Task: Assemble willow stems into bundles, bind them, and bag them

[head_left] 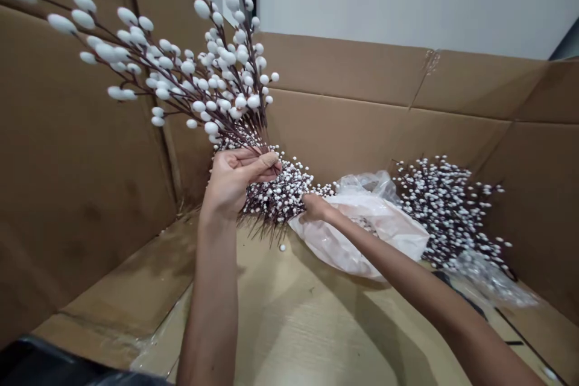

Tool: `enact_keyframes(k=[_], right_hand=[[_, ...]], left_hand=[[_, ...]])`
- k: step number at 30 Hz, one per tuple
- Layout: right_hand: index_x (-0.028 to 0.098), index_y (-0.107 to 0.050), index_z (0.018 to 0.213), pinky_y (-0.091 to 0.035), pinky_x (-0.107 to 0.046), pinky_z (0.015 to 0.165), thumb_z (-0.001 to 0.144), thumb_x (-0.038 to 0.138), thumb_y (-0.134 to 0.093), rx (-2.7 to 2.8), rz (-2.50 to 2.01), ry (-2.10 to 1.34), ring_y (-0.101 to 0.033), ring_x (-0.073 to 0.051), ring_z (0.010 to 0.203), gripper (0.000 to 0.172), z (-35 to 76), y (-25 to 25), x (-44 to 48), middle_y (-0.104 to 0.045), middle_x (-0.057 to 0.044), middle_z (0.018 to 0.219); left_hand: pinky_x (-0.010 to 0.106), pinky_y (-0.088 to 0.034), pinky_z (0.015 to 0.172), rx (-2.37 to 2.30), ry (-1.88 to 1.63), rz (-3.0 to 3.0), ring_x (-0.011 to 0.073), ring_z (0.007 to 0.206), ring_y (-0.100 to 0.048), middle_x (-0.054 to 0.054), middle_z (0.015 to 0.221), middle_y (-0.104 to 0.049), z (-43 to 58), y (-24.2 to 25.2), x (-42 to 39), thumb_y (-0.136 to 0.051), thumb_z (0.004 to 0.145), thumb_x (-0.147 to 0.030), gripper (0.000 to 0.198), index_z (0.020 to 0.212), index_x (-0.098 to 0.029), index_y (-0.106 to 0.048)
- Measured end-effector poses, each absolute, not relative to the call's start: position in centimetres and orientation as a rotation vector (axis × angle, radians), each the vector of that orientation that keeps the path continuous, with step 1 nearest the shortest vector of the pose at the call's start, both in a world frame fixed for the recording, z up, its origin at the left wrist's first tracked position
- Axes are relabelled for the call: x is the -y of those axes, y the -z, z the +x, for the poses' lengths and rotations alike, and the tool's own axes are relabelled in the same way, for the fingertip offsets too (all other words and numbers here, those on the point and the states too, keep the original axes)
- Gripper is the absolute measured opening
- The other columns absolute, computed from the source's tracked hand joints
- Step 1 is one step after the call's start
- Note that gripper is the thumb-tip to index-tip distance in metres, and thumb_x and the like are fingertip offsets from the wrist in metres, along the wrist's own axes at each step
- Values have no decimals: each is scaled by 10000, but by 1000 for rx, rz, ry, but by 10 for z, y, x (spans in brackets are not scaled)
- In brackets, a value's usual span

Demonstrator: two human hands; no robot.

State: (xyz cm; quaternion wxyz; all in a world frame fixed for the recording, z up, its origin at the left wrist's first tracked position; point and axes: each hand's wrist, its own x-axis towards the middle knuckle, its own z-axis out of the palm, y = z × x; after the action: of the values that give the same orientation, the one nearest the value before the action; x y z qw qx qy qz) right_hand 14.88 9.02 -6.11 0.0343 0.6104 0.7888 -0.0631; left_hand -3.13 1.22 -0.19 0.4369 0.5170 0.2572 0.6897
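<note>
My left hand (237, 178) is closed round a bunch of dark stems with white bud-like beads (199, 81), held upright so the sprays fan up and to the left. My right hand (315, 206) reaches into a pile of the same stems (283, 190) lying on the box floor, its fingers closed among them. One loose white bead (283, 247) lies on the floor just below the pile.
I am working inside a large cardboard box (353, 96) with tall walls on the left, back and right. A crumpled clear plastic bag (366, 229) lies beside my right hand. A second heap of beaded stems (447, 211) rests on plastic at the right.
</note>
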Motion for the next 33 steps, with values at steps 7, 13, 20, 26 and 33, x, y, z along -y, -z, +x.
enact_keyframes(k=[7,13,20,26,33], right_hand=[[124,-619,1065,-541,-367,792,902,318,-594,-2488,1967,247,-632,-196,932,254,150,82,-93,-636,-57,1070],[109,-657,812,-524,-297,684,829,243,-653,-2749,2224,444,-650,-177,767,135,175,35,-75,-675,-41,817],[180,-667,930,-546,-301,742,710,295,-716,-3523,1838,1391,-673,-166,837,253,226,-70,13,-677,-53,935],[135,-653,897,-553,-296,695,706,281,-775,-3704,1282,1297,-662,-157,804,269,183,-103,48,-645,-26,849],[115,-602,902,-576,-306,674,704,375,-784,-3711,1285,1011,-632,-161,792,375,177,-105,48,-616,-24,829]], left_hand=[[192,-549,503,-639,-1686,1277,122,535,-658,26,589,-700,-29,0,-11,-819,542,-223,200,655,-105,-704],[216,-563,530,-626,-1604,1303,127,535,-652,45,598,-702,-25,1,-9,-822,544,-232,223,657,-87,-695],[223,-551,532,-610,-1445,1405,139,553,-657,54,604,-702,-6,0,-8,-804,573,-226,192,661,-89,-702],[199,-543,514,-465,-1180,1529,131,531,-659,44,583,-706,22,2,1,-813,581,-233,168,639,-103,-725],[172,-528,474,-367,-1085,1498,124,496,-657,43,556,-711,29,4,3,-858,531,-260,208,594,-115,-724]])
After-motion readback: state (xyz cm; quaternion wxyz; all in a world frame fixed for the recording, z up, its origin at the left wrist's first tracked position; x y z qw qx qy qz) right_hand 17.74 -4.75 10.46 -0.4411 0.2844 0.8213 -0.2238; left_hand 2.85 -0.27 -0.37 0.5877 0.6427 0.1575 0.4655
